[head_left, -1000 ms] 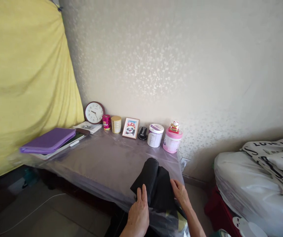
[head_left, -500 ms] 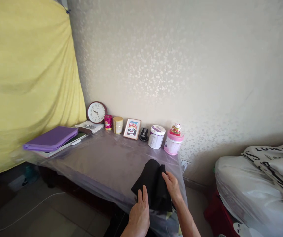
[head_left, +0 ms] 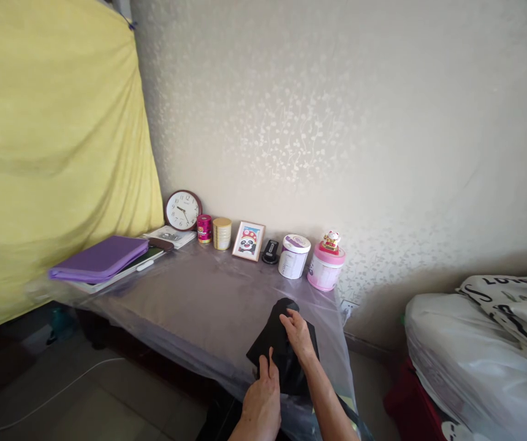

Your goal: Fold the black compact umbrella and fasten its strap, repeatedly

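A folded black cloth (head_left: pixel 272 343) lies near the front right corner of a table (head_left: pixel 199 300) covered in clear plastic sheet. My left hand (head_left: pixel 263 398) rests on the cloth's near edge, fingers stretched flat and together. My right hand (head_left: pixel 298 334) lies across the top of the cloth, fingers extended and pressing down on its far fold. Neither hand grips the fabric.
Along the wall stand a round clock (head_left: pixel 182 209), a red tin (head_left: pixel 204 228), a yellow tin (head_left: pixel 222 233), a framed panda picture (head_left: pixel 248 241), a white canister (head_left: pixel 293 255) and a pink jar (head_left: pixel 325 265). A purple folder (head_left: pixel 100 259) lies left. Yellow curtain left; bagged bedding (head_left: pixel 475 349) right.
My right hand has moved left from the cloth's right edge onto its top, and the cloth looks narrower, more folded. The camera shifted slightly right.
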Tool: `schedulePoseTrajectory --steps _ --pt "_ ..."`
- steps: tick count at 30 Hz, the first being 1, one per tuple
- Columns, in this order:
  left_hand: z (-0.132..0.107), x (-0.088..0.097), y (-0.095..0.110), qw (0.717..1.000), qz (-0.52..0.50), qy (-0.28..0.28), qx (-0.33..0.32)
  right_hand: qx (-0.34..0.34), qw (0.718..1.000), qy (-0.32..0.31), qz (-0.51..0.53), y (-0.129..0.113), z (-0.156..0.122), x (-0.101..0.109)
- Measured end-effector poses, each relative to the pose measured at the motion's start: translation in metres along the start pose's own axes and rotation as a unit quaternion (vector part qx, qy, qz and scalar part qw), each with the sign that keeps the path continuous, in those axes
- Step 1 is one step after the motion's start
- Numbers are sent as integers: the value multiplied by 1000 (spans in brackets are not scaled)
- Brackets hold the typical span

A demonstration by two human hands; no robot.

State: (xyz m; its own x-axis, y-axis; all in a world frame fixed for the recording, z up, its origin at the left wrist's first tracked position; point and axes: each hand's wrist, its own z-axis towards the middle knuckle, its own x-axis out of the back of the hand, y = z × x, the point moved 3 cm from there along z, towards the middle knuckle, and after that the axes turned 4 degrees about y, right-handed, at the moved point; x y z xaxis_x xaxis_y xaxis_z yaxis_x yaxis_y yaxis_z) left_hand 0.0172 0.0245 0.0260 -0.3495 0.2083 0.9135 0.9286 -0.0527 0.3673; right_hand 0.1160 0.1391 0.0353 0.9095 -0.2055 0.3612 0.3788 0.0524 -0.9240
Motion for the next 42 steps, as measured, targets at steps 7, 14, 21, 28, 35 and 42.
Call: schedulePoseTrajectory --steps 7,14,21,28,35,42 --pt "-3 2 -1 1000 2 5 -4 34 992 -28 -119 6 5 -9" --pt "-11 1 -12 999 -8 35 -7 72 986 -102 -112 -9 -6 -12" --pt "-22 12 -13 997 16 72 -27 96 979 -104 -143 -19 -12 -11" --pt "-11 7 0 998 35 49 -36 133 974 -126 -136 -22 -23 -10" --pt "-1 -4 -5 998 41 30 -36 276 953 -52 -111 -15 -52 6" --pt "2 -8 -6 1000 14 -1 -8 316 929 -35 -189 11 -9 -3"
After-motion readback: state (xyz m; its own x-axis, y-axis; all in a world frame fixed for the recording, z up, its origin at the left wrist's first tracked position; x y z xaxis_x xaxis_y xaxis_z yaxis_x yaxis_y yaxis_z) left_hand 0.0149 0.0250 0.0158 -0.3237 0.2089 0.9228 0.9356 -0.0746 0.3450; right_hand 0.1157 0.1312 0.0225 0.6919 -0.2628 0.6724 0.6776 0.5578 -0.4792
